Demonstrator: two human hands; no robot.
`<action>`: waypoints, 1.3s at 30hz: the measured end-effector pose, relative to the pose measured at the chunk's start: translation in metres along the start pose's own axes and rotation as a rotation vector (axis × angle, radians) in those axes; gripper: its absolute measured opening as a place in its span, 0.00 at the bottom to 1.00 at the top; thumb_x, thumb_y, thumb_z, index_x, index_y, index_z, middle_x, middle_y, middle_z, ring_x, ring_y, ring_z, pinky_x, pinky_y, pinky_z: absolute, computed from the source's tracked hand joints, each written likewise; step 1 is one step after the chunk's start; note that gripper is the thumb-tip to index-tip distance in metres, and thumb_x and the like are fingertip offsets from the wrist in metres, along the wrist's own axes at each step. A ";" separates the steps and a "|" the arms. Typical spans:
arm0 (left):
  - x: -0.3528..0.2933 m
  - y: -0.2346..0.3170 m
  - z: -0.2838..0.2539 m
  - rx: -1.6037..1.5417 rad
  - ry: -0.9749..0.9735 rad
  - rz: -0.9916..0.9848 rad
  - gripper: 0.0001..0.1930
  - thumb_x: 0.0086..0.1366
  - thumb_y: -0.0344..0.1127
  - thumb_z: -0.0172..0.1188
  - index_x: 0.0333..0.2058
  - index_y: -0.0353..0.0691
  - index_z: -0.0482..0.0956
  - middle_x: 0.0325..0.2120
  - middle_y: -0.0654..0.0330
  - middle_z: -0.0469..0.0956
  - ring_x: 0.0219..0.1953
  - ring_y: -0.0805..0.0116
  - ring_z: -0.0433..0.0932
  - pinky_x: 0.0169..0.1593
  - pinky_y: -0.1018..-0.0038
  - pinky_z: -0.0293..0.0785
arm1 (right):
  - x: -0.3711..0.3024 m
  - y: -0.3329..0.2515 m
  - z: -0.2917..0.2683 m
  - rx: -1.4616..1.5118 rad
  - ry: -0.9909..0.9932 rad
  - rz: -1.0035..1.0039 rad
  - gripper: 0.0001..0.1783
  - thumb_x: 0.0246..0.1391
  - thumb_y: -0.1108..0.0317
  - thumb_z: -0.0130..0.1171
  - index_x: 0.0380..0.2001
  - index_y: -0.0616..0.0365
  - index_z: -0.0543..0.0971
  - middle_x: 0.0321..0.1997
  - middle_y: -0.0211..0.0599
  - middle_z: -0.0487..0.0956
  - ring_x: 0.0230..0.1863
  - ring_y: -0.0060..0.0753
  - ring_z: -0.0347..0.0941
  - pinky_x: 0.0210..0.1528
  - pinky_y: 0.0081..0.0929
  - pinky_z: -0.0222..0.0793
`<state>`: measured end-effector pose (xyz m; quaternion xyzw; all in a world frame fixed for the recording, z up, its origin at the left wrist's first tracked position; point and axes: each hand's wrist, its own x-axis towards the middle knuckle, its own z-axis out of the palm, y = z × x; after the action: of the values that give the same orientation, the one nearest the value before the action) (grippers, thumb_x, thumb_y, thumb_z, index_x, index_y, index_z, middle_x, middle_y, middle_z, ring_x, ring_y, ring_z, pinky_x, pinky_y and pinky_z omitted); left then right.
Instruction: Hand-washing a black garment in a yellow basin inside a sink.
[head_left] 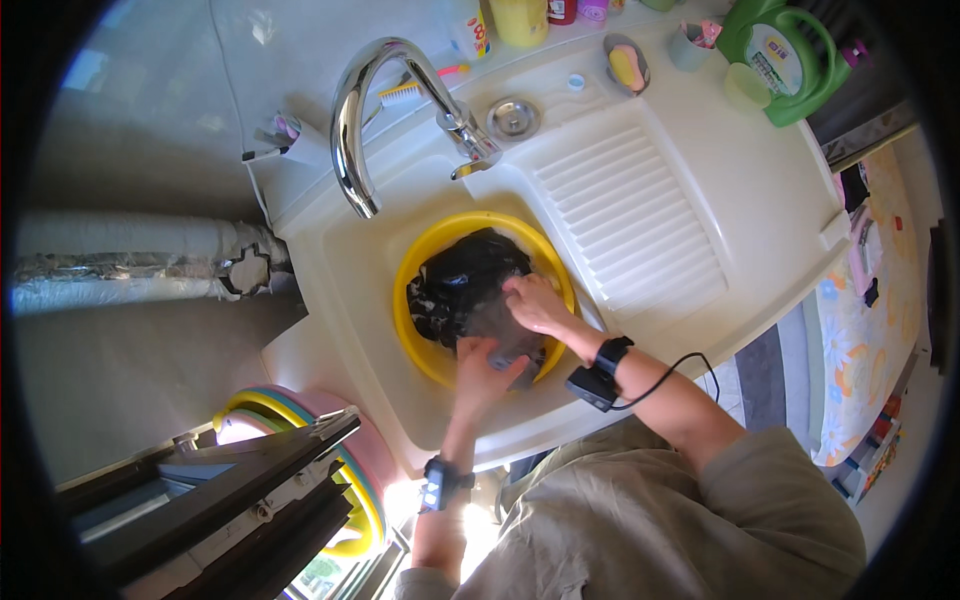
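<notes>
A round yellow basin [407, 335] sits in the white sink, with a wet black cloth [465, 268] bunched inside it. Pale suds streak the cloth's left side, and a greyer, wet part lies between my hands. My right hand [538, 303] is over the basin's right side, its fingers closed on the cloth. Lower down, at the near rim, my left hand [482, 375] grips the grey part of the cloth; its fingertips are partly hidden. Each wrist wears a black strap with a small device.
A chrome faucet [350, 130] arches over the sink's far left. To the right is a ribbed washboard [630, 215]. Behind stand a soap dish [627, 68] and a green jug [785, 60]. Stacked basins [375, 500] and a dark window frame [230, 490] are at lower left.
</notes>
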<state>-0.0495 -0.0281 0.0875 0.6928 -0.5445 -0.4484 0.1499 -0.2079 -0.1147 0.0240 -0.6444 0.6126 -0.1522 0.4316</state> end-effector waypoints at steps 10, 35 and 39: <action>0.032 -0.044 0.056 0.482 -0.067 -0.111 0.67 0.40 0.58 0.76 0.69 0.36 0.40 0.63 0.32 0.51 0.65 0.34 0.55 0.66 0.48 0.55 | 0.010 0.009 0.072 -0.376 0.403 -0.157 0.09 0.44 0.62 0.61 0.29 0.54 0.80 0.35 0.43 0.78 0.36 0.45 0.76 0.35 0.44 0.73; 0.031 -0.047 0.026 0.545 0.086 0.240 0.42 0.46 0.52 0.76 0.53 0.32 0.68 0.45 0.41 0.72 0.48 0.43 0.72 0.49 0.55 0.71 | -0.018 -0.010 0.044 -0.386 0.181 -0.131 0.27 0.52 0.48 0.60 0.52 0.51 0.77 0.64 0.56 0.63 0.63 0.59 0.57 0.59 0.58 0.57; 0.041 -0.032 0.049 0.572 -0.054 0.017 0.48 0.43 0.58 0.75 0.58 0.33 0.66 0.50 0.42 0.69 0.50 0.43 0.71 0.52 0.55 0.70 | -0.003 0.014 0.067 -0.438 0.121 -0.087 0.26 0.52 0.49 0.60 0.51 0.52 0.77 0.61 0.53 0.67 0.60 0.53 0.63 0.57 0.55 0.61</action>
<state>-0.0679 -0.0391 0.0191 0.6902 -0.6583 -0.2939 -0.0624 -0.1690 -0.0851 -0.0241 -0.7382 0.6275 -0.0723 0.2369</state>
